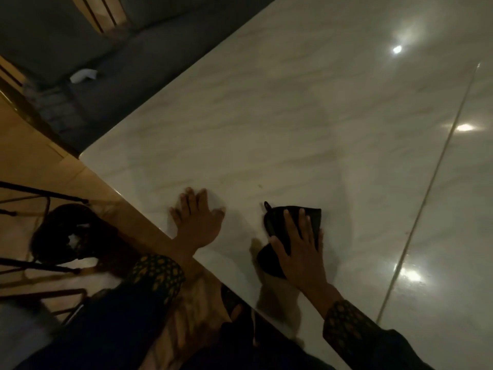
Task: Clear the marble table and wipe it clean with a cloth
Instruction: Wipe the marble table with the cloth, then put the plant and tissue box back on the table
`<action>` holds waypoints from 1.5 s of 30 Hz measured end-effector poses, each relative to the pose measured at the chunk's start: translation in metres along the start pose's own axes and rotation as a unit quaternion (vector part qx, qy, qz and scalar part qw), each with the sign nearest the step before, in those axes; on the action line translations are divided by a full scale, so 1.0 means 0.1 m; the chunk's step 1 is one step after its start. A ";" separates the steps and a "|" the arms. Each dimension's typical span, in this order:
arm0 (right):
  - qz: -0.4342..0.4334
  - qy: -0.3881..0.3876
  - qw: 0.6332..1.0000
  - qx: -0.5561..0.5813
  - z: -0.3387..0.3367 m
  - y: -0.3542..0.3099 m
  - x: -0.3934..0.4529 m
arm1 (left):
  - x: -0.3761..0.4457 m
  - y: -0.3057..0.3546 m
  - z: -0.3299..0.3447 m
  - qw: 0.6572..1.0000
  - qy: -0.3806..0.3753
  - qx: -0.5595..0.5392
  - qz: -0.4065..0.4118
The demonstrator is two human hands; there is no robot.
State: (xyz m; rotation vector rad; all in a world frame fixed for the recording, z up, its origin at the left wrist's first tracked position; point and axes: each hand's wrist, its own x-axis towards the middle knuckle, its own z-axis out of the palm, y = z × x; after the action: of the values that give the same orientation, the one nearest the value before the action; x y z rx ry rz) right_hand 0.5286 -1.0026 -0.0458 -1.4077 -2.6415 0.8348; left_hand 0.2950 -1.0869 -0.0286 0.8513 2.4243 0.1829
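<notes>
Patterned sleeves (346,320) are reaching over the marble tabletop (266,116). Right hand (301,249) is pressing flat, fingers straight, on a black cloth (277,222); left of the cloth, left hand (198,222) is lying released, fingers spread.

Both hands lie flat with fingers spread, low in the frame: the left hand (196,218) near the middle, the right hand (300,247) beside it.

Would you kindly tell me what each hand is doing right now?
Left hand: open, flat on the marble table, holding nothing.
Right hand: open, fingers straight, pressing the black cloth onto the table.
</notes>
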 end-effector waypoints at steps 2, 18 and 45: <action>0.035 0.037 0.993 0.103 -0.13 0.04 0.00 | -0.23 0.23 0.15 0.999 0.004 -0.031 0.025; 0.234 -0.038 0.909 0.343 -0.45 0.11 -0.06 | -1.04 1.22 0.82 0.888 0.035 -0.447 -0.101; -0.179 -0.285 0.907 0.253 -0.71 -1.12 0.10 | -1.58 -0.10 -0.02 0.747 0.149 -0.641 -0.092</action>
State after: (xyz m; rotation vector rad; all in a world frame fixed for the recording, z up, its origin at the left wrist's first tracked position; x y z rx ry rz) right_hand 0.4570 -1.0133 0.0658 -0.5824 -2.5855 1.9156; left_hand 0.3898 -1.1912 0.0428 -0.0952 1.8792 1.7451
